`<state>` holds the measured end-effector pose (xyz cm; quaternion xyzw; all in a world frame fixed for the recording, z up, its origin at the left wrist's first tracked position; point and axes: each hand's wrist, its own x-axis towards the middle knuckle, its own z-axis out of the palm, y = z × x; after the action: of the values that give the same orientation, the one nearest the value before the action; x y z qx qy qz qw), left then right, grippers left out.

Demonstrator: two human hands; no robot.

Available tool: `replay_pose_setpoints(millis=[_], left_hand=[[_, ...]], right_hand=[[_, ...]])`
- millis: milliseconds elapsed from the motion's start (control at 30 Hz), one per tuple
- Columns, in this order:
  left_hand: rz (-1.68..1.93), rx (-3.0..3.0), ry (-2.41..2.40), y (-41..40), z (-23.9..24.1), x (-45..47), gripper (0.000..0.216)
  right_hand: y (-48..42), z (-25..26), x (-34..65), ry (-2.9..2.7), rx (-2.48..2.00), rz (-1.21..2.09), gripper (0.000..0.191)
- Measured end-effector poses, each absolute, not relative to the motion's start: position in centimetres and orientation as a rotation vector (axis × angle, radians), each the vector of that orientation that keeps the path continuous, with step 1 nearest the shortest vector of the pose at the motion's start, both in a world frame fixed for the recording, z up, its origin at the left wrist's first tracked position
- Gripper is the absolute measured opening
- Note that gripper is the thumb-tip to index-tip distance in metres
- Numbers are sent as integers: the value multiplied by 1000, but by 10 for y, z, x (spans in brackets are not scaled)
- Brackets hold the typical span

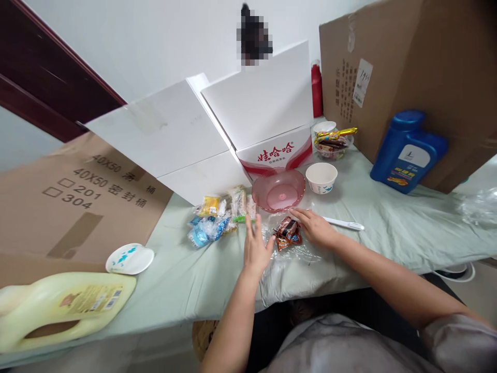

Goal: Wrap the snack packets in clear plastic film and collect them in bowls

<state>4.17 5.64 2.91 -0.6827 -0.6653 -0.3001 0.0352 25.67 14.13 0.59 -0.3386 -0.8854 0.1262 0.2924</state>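
Between my two hands, brown-and-red snack packets (289,234) lie on a crinkled clear plastic bag (306,253) near the table's front edge. My left hand (256,246) is at the left side of the bag, fingers stretched out and apart. Flat over the bag's right side is my right hand (315,227), its fingers extended. A white plastic handle (344,223) sticks out just beyond my right hand; its other end is hidden. Just behind the hands sits a translucent pink plate (277,194). Left of my left hand, several wrapped snacks (209,223) lie in a heap.
A paper bowl (321,178) stands right of the plate, with a clear bowl of snacks (334,147) behind. White boxes (256,109) rise at the back. A blue bottle (407,153) and large carton (388,77) stand right; a yellow jug (89,300) and tipped paper bowl (130,259) lie left.
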Motion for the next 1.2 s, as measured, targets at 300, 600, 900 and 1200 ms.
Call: replay_pose_setpoints(millis=[300,600,900,1200], left_hand=[[-890,-2551,-1771,67,20,74,42],[-848,-2650,-2096,54,16,61,58],[-642,-2949,-2043,50,39,55,52],[-847,-2892,-1949,55,75,37,56]], right_hand=[[148,-23,251,-2206,-810,455,36],[150,-25,254,-2244,-907,499,36],[150,-24,254,-2291,-911,477,29],[149,-20,254,-2355,-906,461,19]])
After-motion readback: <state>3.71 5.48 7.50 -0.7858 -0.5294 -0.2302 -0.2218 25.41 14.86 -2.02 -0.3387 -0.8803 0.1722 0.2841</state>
